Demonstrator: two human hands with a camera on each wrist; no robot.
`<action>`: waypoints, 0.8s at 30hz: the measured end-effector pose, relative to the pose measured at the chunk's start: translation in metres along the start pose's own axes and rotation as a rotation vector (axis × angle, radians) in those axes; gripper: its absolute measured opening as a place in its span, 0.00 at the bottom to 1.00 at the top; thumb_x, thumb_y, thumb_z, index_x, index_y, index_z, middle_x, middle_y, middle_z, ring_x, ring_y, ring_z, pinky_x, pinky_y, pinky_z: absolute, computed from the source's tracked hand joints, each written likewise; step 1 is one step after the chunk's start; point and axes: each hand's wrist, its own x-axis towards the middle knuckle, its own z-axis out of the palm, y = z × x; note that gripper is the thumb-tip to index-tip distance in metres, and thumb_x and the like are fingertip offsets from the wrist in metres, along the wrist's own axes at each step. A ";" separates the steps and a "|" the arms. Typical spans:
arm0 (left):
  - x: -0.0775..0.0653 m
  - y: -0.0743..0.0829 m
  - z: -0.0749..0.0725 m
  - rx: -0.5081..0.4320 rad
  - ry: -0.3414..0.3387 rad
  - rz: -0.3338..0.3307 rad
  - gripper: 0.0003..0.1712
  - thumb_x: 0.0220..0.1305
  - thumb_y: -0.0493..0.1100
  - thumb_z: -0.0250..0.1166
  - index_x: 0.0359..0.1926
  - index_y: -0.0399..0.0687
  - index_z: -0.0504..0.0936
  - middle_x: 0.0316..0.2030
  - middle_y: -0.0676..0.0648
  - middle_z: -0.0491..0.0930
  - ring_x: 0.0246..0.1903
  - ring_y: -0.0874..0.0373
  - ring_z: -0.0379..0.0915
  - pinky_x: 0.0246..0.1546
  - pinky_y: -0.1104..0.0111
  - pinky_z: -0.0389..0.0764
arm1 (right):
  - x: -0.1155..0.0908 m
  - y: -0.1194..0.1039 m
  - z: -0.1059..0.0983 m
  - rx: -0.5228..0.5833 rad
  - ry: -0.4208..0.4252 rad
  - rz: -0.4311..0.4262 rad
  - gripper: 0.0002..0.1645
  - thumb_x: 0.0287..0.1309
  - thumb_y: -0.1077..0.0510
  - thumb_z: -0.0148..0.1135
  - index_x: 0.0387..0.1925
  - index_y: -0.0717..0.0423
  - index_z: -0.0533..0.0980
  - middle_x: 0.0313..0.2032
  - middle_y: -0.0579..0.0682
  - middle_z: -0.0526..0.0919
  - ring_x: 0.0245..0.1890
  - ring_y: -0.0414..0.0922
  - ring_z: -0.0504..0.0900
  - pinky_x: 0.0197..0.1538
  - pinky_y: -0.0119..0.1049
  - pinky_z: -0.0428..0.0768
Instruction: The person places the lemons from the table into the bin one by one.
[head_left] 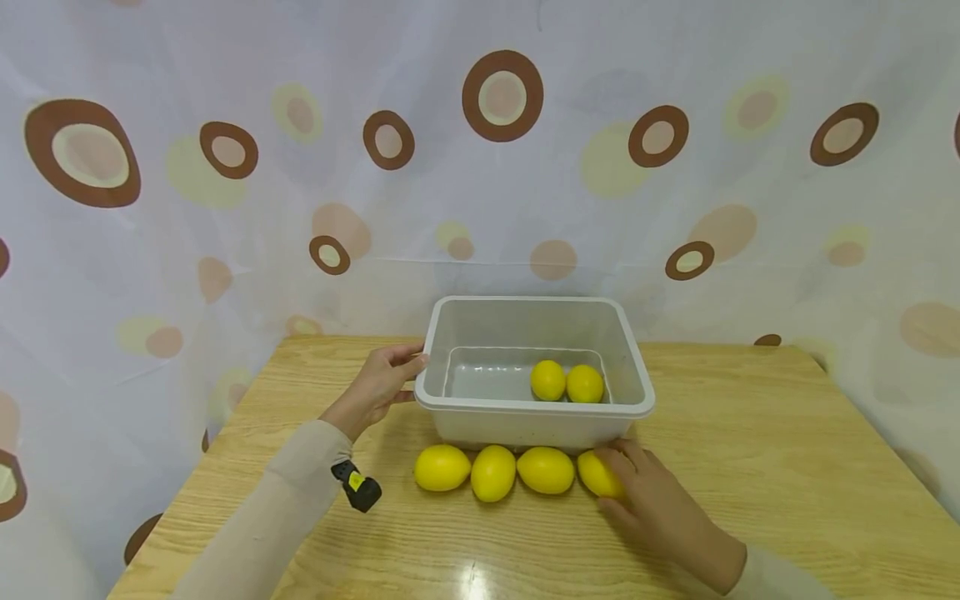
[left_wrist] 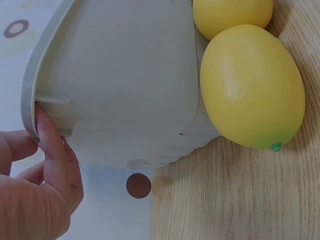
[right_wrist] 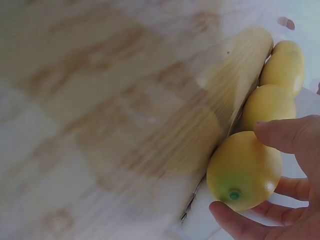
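With thumb and fingers my left hand (head_left: 381,385) pinches the left rim of a light grey plastic bin (head_left: 525,427); in the left wrist view its fingers (left_wrist: 56,150) hook under that rim. Two yellow lemons (head_left: 548,381) lie inside the bin toward its right. Along the bin's front, several more lemons (head_left: 492,473) form a row on the table. My right hand (head_left: 660,504) holds the rightmost lemon (right_wrist: 245,172) of that row, thumb on one side and fingertips on the other. This lemon shows a green tip in the right wrist view.
The bin and lemons rest on a light wooden table (head_left: 750,442). A pale curtain (head_left: 420,217) with brown and yellow circles hangs behind the table and along its sides. A black strapped device (head_left: 357,486) sits on the left wrist.
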 end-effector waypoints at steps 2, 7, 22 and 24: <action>-0.001 0.001 0.000 0.003 -0.005 0.006 0.24 0.71 0.41 0.55 0.66 0.45 0.70 0.59 0.39 0.73 0.45 0.55 0.74 0.38 0.65 0.82 | 0.000 0.000 0.000 0.000 0.002 0.000 0.38 0.43 0.56 0.77 0.56 0.64 0.71 0.50 0.59 0.74 0.47 0.53 0.77 0.48 0.50 0.79; -0.002 0.001 -0.001 -0.002 -0.011 0.008 0.24 0.72 0.41 0.55 0.67 0.44 0.69 0.59 0.39 0.72 0.45 0.54 0.74 0.39 0.66 0.82 | 0.001 -0.001 0.001 -0.005 -0.007 0.002 0.39 0.43 0.56 0.77 0.56 0.63 0.70 0.50 0.59 0.73 0.46 0.52 0.77 0.48 0.49 0.80; -0.001 -0.001 -0.001 -0.002 -0.010 0.012 0.24 0.72 0.41 0.55 0.66 0.44 0.69 0.59 0.39 0.72 0.44 0.55 0.74 0.38 0.66 0.82 | 0.001 -0.004 0.002 -0.028 -0.023 0.030 0.40 0.40 0.61 0.77 0.57 0.63 0.71 0.48 0.59 0.72 0.44 0.52 0.77 0.47 0.48 0.80; -0.001 -0.001 -0.001 -0.004 -0.013 0.011 0.24 0.72 0.41 0.55 0.67 0.45 0.69 0.58 0.39 0.72 0.44 0.55 0.74 0.38 0.66 0.82 | 0.000 -0.004 0.003 -0.037 -0.008 0.019 0.39 0.39 0.61 0.78 0.56 0.63 0.71 0.48 0.59 0.73 0.44 0.52 0.77 0.47 0.48 0.80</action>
